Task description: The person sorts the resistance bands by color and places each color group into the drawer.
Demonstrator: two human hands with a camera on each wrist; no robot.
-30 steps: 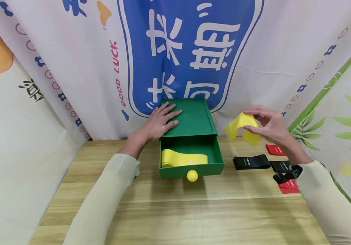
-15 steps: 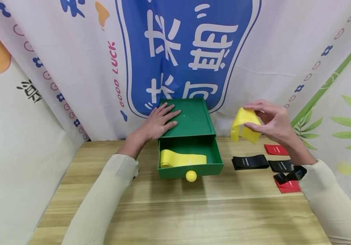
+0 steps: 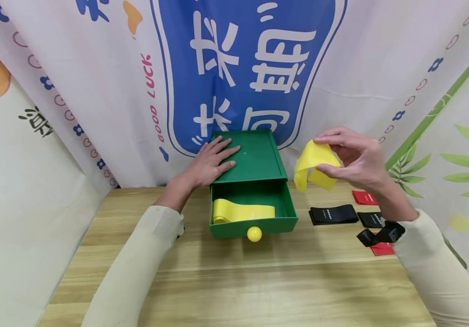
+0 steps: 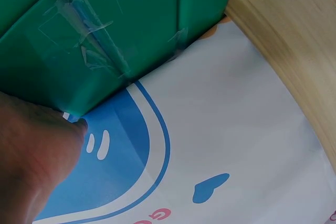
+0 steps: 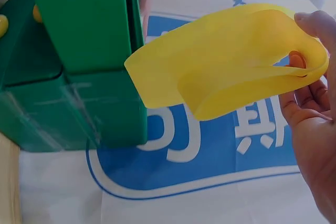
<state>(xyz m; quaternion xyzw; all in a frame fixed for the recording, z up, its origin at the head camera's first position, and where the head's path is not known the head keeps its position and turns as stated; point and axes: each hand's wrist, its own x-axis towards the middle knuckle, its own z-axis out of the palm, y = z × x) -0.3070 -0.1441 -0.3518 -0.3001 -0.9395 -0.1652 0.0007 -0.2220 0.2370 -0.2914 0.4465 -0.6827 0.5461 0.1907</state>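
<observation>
The left hand (image 3: 214, 163) rests spread atop the green rectangular box (image 3: 256, 156), whose pulled-out drawer (image 3: 230, 231) contains a folded yellow band (image 3: 246, 212). The right hand (image 3: 359, 156) pinches a looped strip of thin yellow material (image 3: 318, 156) in the air, right of the box; one red piece (image 3: 383, 249) on the wooden table (image 3: 259, 293), partly hidden, appears flat.

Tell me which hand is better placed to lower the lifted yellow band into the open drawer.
The right hand, most likely: it pinches the lifted yellow band in the air, to the right of the open drawer. The left hand rests on top of the green box, holding no band.
</observation>
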